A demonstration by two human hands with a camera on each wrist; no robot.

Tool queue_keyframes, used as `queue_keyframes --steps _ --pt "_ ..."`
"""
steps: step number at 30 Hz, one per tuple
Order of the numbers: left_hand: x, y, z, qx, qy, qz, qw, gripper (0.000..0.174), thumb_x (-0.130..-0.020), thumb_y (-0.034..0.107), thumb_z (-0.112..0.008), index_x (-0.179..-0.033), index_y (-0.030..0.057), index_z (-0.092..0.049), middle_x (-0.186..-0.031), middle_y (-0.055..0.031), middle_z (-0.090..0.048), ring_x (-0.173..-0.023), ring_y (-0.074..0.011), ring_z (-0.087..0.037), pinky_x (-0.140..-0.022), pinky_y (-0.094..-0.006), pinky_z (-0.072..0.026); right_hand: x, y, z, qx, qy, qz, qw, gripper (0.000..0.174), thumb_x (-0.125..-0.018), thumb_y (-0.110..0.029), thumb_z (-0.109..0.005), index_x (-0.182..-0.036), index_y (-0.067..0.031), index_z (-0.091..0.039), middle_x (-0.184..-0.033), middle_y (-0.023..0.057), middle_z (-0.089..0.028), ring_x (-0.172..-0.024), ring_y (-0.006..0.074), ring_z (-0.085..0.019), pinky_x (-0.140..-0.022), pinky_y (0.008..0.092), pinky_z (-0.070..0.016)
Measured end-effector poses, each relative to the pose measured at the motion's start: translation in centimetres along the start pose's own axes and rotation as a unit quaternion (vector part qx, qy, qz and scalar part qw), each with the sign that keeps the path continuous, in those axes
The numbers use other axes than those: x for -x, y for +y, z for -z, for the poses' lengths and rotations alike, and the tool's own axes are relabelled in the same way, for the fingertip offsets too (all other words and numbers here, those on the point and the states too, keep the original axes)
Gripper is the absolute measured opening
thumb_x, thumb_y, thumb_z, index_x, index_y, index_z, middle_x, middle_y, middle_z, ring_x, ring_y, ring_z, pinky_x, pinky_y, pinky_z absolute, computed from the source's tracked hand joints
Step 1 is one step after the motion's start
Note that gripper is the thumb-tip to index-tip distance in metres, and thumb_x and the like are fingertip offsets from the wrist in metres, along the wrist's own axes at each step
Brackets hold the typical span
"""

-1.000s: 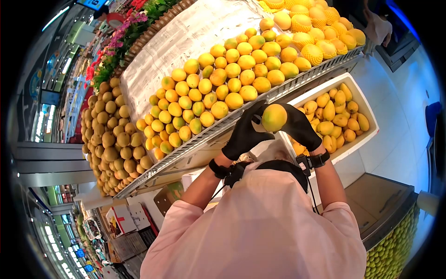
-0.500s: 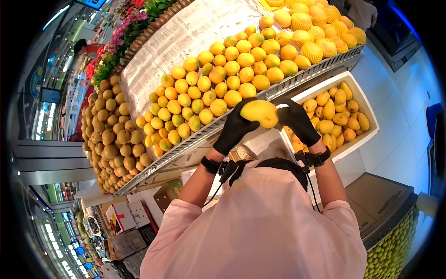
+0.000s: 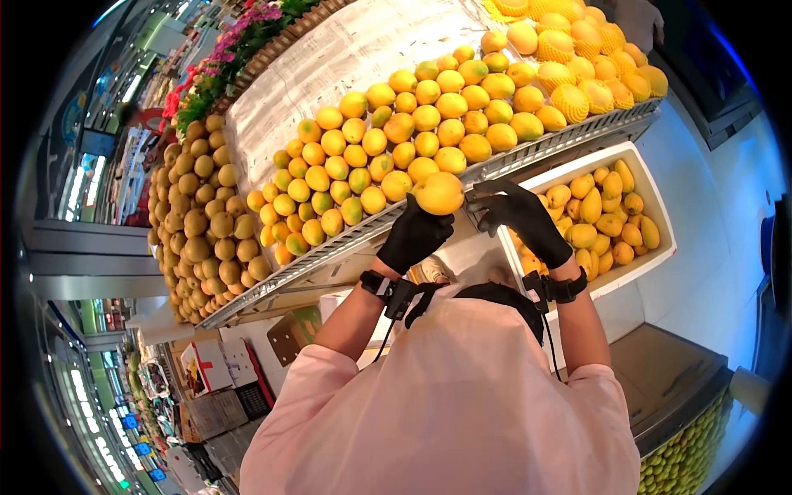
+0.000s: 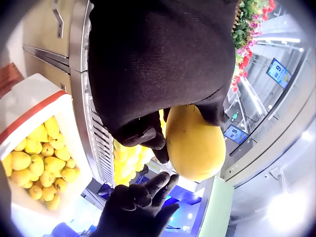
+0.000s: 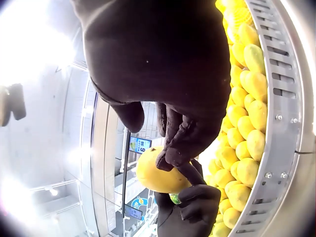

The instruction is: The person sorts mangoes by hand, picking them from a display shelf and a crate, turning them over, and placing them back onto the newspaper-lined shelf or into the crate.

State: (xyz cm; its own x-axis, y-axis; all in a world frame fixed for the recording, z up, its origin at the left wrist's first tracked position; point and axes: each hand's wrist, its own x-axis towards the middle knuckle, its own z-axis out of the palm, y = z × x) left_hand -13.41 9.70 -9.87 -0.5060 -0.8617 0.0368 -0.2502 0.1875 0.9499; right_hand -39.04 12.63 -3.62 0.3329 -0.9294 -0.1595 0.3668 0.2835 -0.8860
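A yellow mango (image 3: 439, 193) is held up in my black-gloved left hand (image 3: 415, 237), in front of the display's slatted rim. In the left wrist view, that hand's fingers and thumb wrap the upper end of the mango (image 4: 196, 145), leaving its rounded lower end bare. My right hand (image 3: 521, 219), also gloved in black, is just right of the fruit with loosely bent fingers and nothing in it. A gap shows between the right hand (image 4: 140, 202) and the mango in the left wrist view. Rows of mangoes (image 3: 451, 106) lie on the sloped display behind.
A white foam box (image 3: 665, 235) of yellow mangoes stands right of my right hand. Brown round fruit (image 3: 198, 223) is heaped at the display's left end, and net-wrapped yellow fruit (image 3: 569, 103) at its right. The metal rim (image 3: 330, 256) edges the display.
The mango has been turned about between the hands and now rests in the left hand. My right hand has come off it, slightly to the right. The head view has shifted a little.
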Motion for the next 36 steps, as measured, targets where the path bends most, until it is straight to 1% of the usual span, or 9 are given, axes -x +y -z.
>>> queue_keyframes --steps 6,12,18,19,22,23,30,32,36 --pt "0.7 -1.3 0.9 0.053 -0.007 -0.011 0.998 0.06 -0.089 0.042 -0.066 -0.132 0.0063 -0.044 -0.117 -0.007 -0.056 -0.095 -0.0194 -0.057 -0.078 -0.0333 -0.0508 -0.5 0.9 -0.9 0.07 0.011 0.002 0.997 0.036 -0.092 -0.01 -0.058 -0.125 0.003 -0.053 -0.101 0.0107 -0.068 -0.076 0.0141 -0.065 -0.065 0.0259 -0.0521" --pt "0.4 -0.2 2.6 0.274 -0.022 0.119 0.954 0.066 -0.085 0.032 -0.073 -0.136 0.0045 -0.042 -0.12 -0.0074 -0.056 -0.098 -0.0177 -0.058 -0.077 -0.033 -0.0538 -1.4 2.4 -2.1 0.092 0.017 0.004 0.996 0.035 -0.091 -0.008 -0.058 -0.125 0.003 -0.054 -0.096 0.0106 -0.068 -0.075 0.0139 -0.064 -0.066 0.0262 -0.0521" --pt "-0.6 2.2 5.7 0.238 -0.033 0.1 0.965 0.065 -0.081 0.01 -0.071 -0.138 0.0031 -0.041 -0.125 -0.0071 -0.056 -0.111 -0.0193 -0.057 -0.088 -0.0345 -0.0544 -3.1 2.9 -3.8 0.1 0.047 0.006 0.994 0.037 -0.089 -0.005 -0.059 -0.125 0.004 -0.054 -0.097 0.0112 -0.068 -0.08 0.0158 -0.065 -0.069 0.0269 -0.053" --pt "-0.7 2.6 6.3 0.129 -0.031 0.082 0.988 0.065 -0.079 0.008 -0.072 -0.137 0.0029 -0.043 -0.125 -0.0073 -0.057 -0.112 -0.0178 -0.057 -0.088 -0.0333 -0.0542 -3.5 3.0 -4.2 0.101 0.051 0.005 0.994 0.037 -0.089 -0.005 -0.059 -0.125 0.0043 -0.054 -0.096 0.0113 -0.068 -0.08 0.0157 -0.065 -0.07 0.0271 -0.053" --pt "-0.1 3.5 8.2 0.178 -0.02 0.067 0.982 0.062 -0.078 0.007 -0.073 -0.135 0.0027 -0.047 -0.124 -0.0066 -0.058 -0.111 -0.0163 -0.056 -0.088 -0.0322 -0.0537 -4.9 2.4 -6.1 0.128 0.054 -0.002 0.99 0.038 -0.089 -0.006 -0.06 -0.124 0.0055 -0.054 -0.092 0.0114 -0.069 -0.079 0.0156 -0.065 -0.071 0.0273 -0.0528" --pt "0.2 3.4 8.8 0.224 -0.011 0.083 0.971 0.059 -0.079 0.009 -0.074 -0.132 0.0027 -0.05 -0.124 -0.0063 -0.059 -0.111 -0.0166 -0.057 -0.089 -0.032 -0.0532 -5.4 2.4 -6.7 0.137 0.052 -0.004 0.989 0.038 -0.089 -0.007 -0.059 -0.124 0.0055 -0.054 -0.091 0.0114 -0.069 -0.079 0.0156 -0.065 -0.072 0.0272 -0.0528" --pt "1.5 2.3 14.5 -0.098 0.08 -0.01 0.992 0.048 -0.079 0.017 -0.077 -0.121 0.0039 -0.059 -0.115 -0.0097 -0.066 -0.106 -0.0226 -0.062 -0.091 -0.036 -0.0493 -8.9 2.4 -10.5 0.116 0.022 -0.006 0.993 0.036 -0.091 -0.007 -0.058 -0.125 0.0032 -0.053 -0.096 0.0123 -0.07 -0.081 0.0169 -0.066 -0.075 0.0282 -0.0525" --pt "1.8 0.2 17.0 -0.088 0.106 -0.041 0.99 0.039 -0.082 0.021 -0.076 -0.114 0.0036 -0.064 -0.11 -0.0105 -0.067 -0.103 -0.024 -0.063 -0.089 -0.0372 -0.0502 -10.1 2.5 -11.0 0.113 0.034 -0.008 0.993 0.035 -0.09 -0.006 -0.057 -0.124 0.0027 -0.053 -0.1 0.0124 -0.069 -0.082 0.017 -0.066 -0.075 0.0284 -0.0527" --pt "2.8 -0.2 23.7 -0.112 0.167 -0.031 0.979 0.039 -0.092 0.024 -0.065 -0.122 -0.0007 -0.058 -0.114 -0.0118 -0.065 -0.109 -0.0246 -0.062 -0.093 -0.0372 -0.0507 -11.4 3.6 -10.9 0.101 0.066 -0.019 0.993 0.035 -0.09 -0.004 -0.056 -0.124 0.0023 -0.053 -0.106 0.0129 -0.067 -0.085 0.0183 -0.067 -0.076 0.0287 -0.0529"
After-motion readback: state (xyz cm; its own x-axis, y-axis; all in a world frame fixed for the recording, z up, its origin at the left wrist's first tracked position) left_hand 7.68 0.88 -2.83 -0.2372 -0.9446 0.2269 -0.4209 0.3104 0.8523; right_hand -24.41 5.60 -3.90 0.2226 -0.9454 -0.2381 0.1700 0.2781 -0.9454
